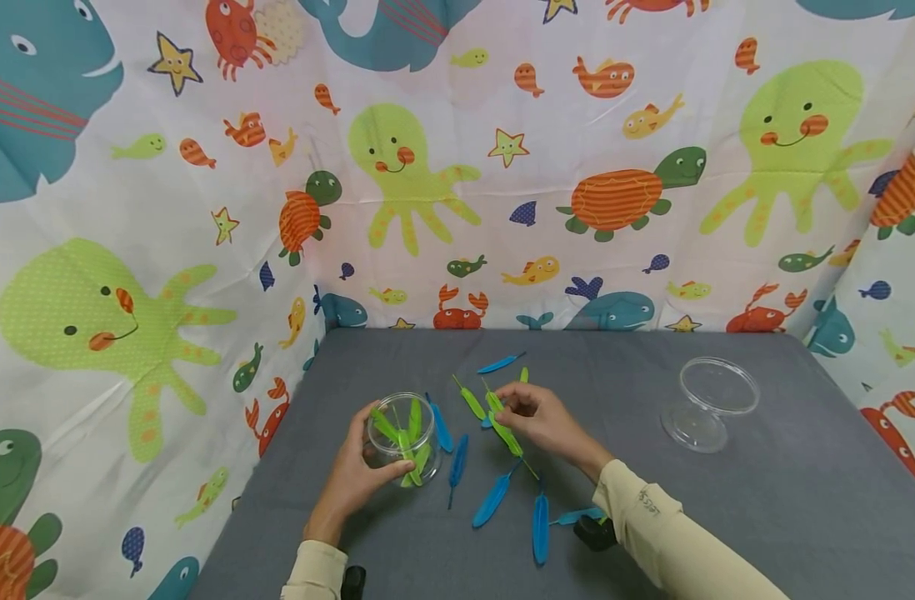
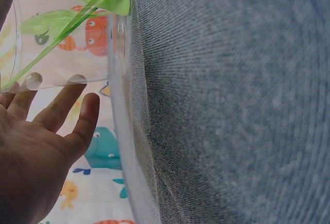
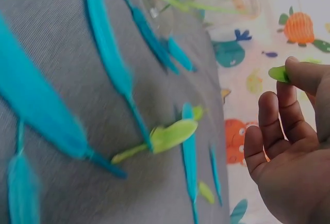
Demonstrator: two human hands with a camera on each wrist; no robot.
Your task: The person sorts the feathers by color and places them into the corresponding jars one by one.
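My left hand [image 1: 360, 467] grips a clear round jar [image 1: 392, 397] from its left side, fingers and thumb around the wall. Several green feathers [image 1: 415, 417] stand and lean inside it. At the middle of the table, my right hand [image 1: 542, 417] pinches a green feather [image 1: 493, 402] between thumb and index finger; its tip [image 3: 277, 74] shows in the right wrist view. Below that hand lies another green feather [image 1: 508, 437], with one more [image 1: 470, 400] just to the left. Blue feathers [image 1: 492, 502] are scattered between the jar and my right arm.
A second clear jar [image 1: 720, 412] stands upright at the right of the grey table [image 1: 795, 500]. One blue feather [image 1: 500, 364] lies farther back, and another [image 1: 576, 516] is partly hidden near my right wrist. A sea-animal printed curtain [image 1: 457, 183] encloses the back and sides.
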